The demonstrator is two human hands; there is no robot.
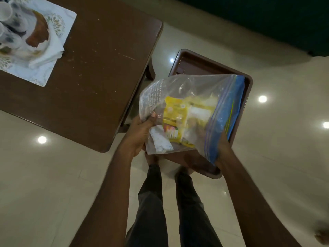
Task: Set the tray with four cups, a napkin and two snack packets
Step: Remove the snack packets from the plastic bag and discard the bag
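Head view: left hand [140, 132] pinches the zip bag [187, 90] of yellow snack packets [178, 111], which lies over the brown tray [195, 63], held right of the desk [98, 59]. Right hand [222, 145] sits under the zip end; I cannot tell its grip. Cups [10, 27] and napkin [51, 50] sit far left on the desk. I'd land the tray level first, then unzip.

The bag [187, 97] covers most of the tray [195, 62]; how many packets [178, 118] lie inside it is unclear, and its print is too blurred to read. The right hand [223, 148] has its fingers hidden behind the bag; of the left hand [140, 133], only the thumb shows on it. The cups [12, 24] are blurred and cut by the top-left edge
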